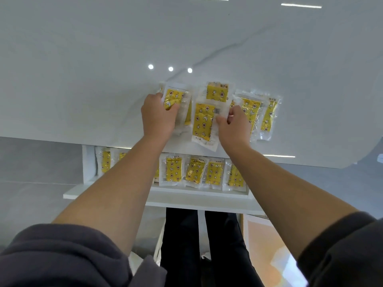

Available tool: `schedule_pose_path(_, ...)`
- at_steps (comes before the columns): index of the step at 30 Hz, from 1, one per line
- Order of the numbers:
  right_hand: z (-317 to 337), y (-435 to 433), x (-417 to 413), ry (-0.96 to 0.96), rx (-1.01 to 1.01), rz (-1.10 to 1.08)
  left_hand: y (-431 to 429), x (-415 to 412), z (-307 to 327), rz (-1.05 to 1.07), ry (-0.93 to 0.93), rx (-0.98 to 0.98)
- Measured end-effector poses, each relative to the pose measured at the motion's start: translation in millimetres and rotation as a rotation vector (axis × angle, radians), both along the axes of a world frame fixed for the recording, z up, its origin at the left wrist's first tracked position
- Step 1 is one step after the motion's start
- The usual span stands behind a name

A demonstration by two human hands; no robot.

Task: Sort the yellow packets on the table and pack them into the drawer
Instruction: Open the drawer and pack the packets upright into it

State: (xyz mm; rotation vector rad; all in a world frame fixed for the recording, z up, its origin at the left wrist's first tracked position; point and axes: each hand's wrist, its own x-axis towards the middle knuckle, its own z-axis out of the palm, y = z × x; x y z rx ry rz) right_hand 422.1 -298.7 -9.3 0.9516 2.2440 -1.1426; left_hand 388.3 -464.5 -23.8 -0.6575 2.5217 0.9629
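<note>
A cluster of yellow packets lies on the white table [103, 69], close to its near edge. The left hand [158, 117] grips the leftmost packet [174, 96] of the cluster, fingers curled round its near end. The right hand [233, 125] pinches the right side of the middle packet [203, 123], which lies tilted and reaches almost to the table's near edge. A further packet [216, 92] lies just behind the middle one, partly under it. Two overlapping packets [251, 112] lie at the right of the cluster, beside the right hand. Below the near edge the white drawer [89, 162] stands open, with a row of packets [173, 170] upright across it, partly hidden by the forearms. Grey sleeves [62, 255] are pushed up both arms.
</note>
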Motion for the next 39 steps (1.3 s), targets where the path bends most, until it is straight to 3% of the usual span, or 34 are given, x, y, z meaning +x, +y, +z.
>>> schedule_pose_path(4,5.6,17.7,21.4,0.043,-0.039,-0.008,-17.7,28.9,24.3,0.138,-0.056,0.122)
schedule_pose_path(7,9.4,26.8,41.7,0.06,-0.128,0.112,-31.6,59.4,38.1,0.157,-0.157,0.221)
schedule_pose_path(16,-2.5,-8.4,109.4,-0.125,-0.29,0.366,-87.1,155.5,7.7,0.377,-0.443,0.249)
schedule_pose_path(22,-17.8,-63.0,130.8,-0.128,-0.246,0.302,-136.9,156.8,-13.5,0.341,-0.44,0.262)
schedule_pose_path(26,-38.4,-109.1,143.5,-0.074,-0.188,0.121,-185.5,152.4,-30.4,0.303,-0.377,0.228)
schedule_pose_path(30,-69.7,-151.2,160.0,-0.185,-0.306,-0.118,-230.8,150.6,-59.0,0.348,-0.397,0.166)
schedule_pose_path(34,-93.1,-181.5,162.1,-0.249,-0.416,-0.179,-248.4,145.3,-92.7,0.315,-0.424,0.12)
schedule_pose_path(39,-127.9,-193.6,147.1,-0.26,-0.34,-0.143,-249.6,142.0,-122.1,0.118,-0.348,-0.132)
